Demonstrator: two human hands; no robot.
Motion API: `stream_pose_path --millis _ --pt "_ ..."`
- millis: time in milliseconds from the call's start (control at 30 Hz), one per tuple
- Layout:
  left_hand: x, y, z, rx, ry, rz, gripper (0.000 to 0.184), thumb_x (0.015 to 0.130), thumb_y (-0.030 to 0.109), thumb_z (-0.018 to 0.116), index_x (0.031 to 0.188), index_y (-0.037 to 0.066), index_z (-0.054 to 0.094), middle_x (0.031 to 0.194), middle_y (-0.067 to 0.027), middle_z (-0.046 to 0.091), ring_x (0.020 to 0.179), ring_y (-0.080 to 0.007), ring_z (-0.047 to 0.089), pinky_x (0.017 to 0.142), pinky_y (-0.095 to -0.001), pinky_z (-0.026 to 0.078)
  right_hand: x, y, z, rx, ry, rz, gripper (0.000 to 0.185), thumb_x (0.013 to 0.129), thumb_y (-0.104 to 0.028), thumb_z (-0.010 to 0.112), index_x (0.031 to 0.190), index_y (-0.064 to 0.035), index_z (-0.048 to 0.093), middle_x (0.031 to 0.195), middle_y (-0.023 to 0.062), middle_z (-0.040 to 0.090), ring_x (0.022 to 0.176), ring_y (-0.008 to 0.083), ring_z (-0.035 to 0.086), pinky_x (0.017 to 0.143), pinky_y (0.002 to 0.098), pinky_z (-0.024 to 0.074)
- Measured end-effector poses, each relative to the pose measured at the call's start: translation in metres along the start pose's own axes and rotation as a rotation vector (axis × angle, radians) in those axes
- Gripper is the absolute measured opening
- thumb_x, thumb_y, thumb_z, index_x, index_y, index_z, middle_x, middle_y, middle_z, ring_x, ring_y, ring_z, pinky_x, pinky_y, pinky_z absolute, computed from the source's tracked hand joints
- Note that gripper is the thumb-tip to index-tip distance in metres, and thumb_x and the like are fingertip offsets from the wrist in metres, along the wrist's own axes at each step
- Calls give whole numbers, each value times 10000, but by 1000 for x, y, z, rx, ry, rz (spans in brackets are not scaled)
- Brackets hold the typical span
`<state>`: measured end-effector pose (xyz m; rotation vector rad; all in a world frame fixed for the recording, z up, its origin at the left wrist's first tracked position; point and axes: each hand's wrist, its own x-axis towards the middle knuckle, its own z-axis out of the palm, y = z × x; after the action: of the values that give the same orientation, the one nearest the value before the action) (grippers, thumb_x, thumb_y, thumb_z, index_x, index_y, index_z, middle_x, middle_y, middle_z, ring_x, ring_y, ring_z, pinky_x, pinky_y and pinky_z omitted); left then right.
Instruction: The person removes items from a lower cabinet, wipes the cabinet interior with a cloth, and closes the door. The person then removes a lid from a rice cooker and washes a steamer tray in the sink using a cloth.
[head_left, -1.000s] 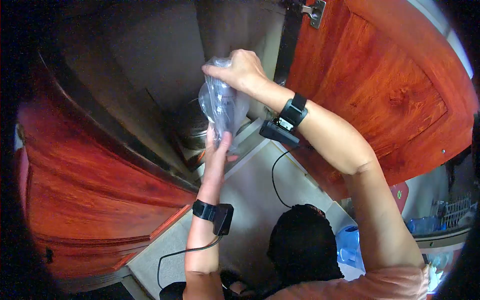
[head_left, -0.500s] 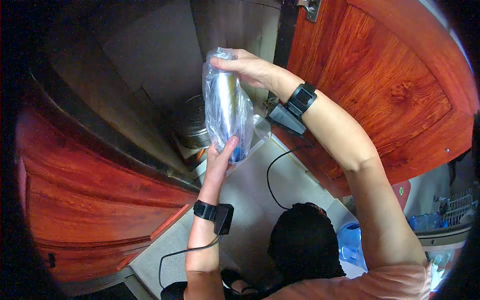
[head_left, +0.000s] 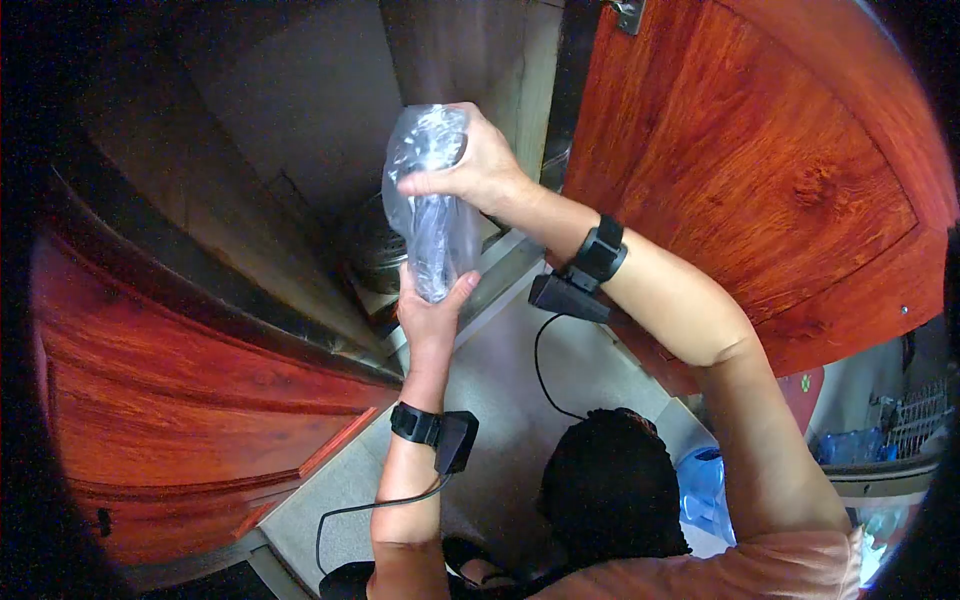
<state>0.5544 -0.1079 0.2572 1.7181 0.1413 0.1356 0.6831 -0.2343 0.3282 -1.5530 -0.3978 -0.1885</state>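
The bag (head_left: 432, 225) is clear, crinkled plastic around a long, greyish item whose details are blurred. White glare covers its upper end; the lower part looks bluish grey. It is between the open doors (head_left: 760, 180), in front of the dark cabinet (head_left: 310, 110). The right hand (head_left: 478, 165) clasps its upper part, the left hand (head_left: 432, 312) its bottom end.

Glossy, wrinkled clear plastic bag (head_left: 436, 225).

The bag (head_left: 438, 235) has shifted slightly left, its blue near end (plainly visible a moment ago) now out of sight. The right hand (head_left: 475, 165) has its thumb nearer, below the bag's far end.
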Motion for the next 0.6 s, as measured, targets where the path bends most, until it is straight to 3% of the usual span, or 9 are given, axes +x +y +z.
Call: stream_pose_path --millis 67,100,200,233,333,367,600 --pt "-3 3 3 44 -53 48 640 747 256 788 1237 6 462 1080 -111 596 987 -196 559 883 -313 431 -3 -5 5 144 93 111 665 596 -258 874 1100 3 528 1002 93 626 898 183 606 805 320 497" --pt "-4 3 4 65 -80 71 661 770 288 769 1272 11 441 1104 -124 587 1014 -201 550 896 -318 424 -5 -9 2 308 15 156 519 660 -205 835 1060 -17 562 931 54 646 830 161 619 751 307 508" --pt "9 -15 5 -32 -198 -74 693 871 454 616 1355 27 364 1210 -145 540 1104 -213 515 937 -352 403 -8 -13 -2 381 -47 235 366 724 -166 787 1015 -44 602 913 40 651 813 137 618 724 289 506" --pt "4 -2 3 -309 -243 -318 761 902 617 440 1393 45 334 1309 -139 484 1170 -219 489 973 -381 387 -10 -11 -4 369 -86 237 345 751 -182 769 1018 -43 601 913 40 646 820 135 614 734 294 506" --pt "6 24 -4 -608 -297 -501 798 914 643 355 1431 39 287 1401 -92 408 1263 -238 409 1035 -400 342 -15 -3 -8 383 -178 272 320 810 -221 729 1037 -39 595 921 45 632 836 137 605 760 307 505" --pt "10 18 -4 -606 -324 -460 819 891 663 392 1407 31 322 1361 -120 443 1220 -224 464 1009 -392 376 -15 -1 -8 419 -191 305 331 815 -230 727 1047 -37 590 929 49 629 840 141 604 768 312 505" --pt "12 10 0 -627 -324 -444 758 902 597 463 1377 13 376 1342 -122 468 1211 -220 472 1020 -377 366 -19 -2 1 571 -238 395 317 808 -264 740 1015 -60 615 910 29 630 817 124 597 695 291 500"
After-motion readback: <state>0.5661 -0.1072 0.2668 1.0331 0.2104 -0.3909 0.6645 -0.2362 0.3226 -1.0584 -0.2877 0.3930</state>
